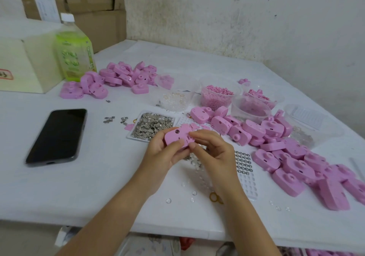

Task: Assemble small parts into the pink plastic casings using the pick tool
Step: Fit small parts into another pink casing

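Observation:
A pink plastic casing [177, 137] is held just above the white table, near the middle of the head view. My left hand [165, 153] grips it from below and the left. My right hand [212, 149] pinches its right end with thumb and fingertips. No pick tool shows in either hand. A white tray of small silver metal parts [152, 125] lies just behind the casing. A white grid tray with small round parts [245, 168] lies to the right of my right hand.
A black phone [57, 135] lies at the left. Piles of pink casings sit at the back left [120, 77] and along the right [292, 153]. Clear tubs of pink bits [217, 95] stand behind. A green bottle [74, 50] and a cream box [25, 66] stand far left. Clear lenses are scattered near the front edge.

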